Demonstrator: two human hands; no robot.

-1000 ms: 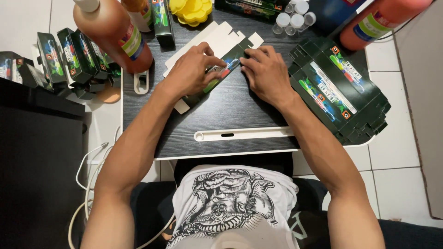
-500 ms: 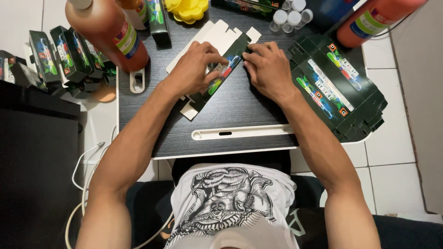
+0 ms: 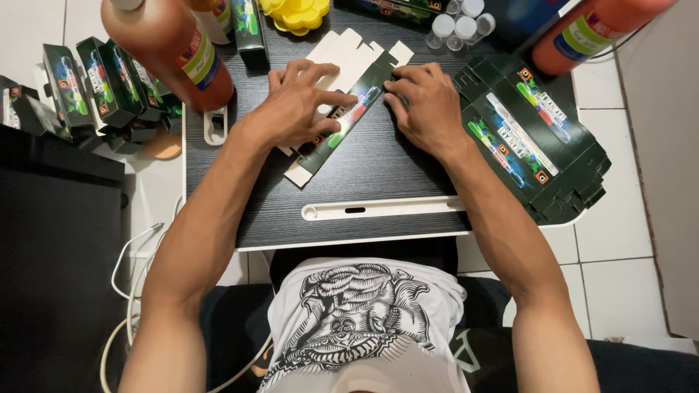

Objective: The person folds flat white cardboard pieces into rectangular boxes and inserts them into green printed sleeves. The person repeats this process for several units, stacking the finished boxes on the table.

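both hands pressed flat on a dark green, unfolded cardboard carton (image 3: 342, 127) lying mid-way on the black wood-grain surface (image 3: 393, 175): left hand (image 3: 295, 105) with fingers spread, right hand (image 3: 426, 105) with fingers curled at its upper end.

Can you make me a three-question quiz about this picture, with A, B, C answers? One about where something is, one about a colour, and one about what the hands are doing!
1. Where is the stack of flat boxes?
A. By the right hand
B. On the floor
C. On the person's lap

2. What colour is the flower-shaped tray?
A. Blue
B. Yellow
C. Pink

3. What are both hands doing to the flat carton?
A. Lifting it high
B. Pressing it on the table
C. Staying away from it

Answers: 1 A, the stack lies at the table's right edge; 2 B, it is bright yellow; 3 B, the left hand and right hand lie flat on it.
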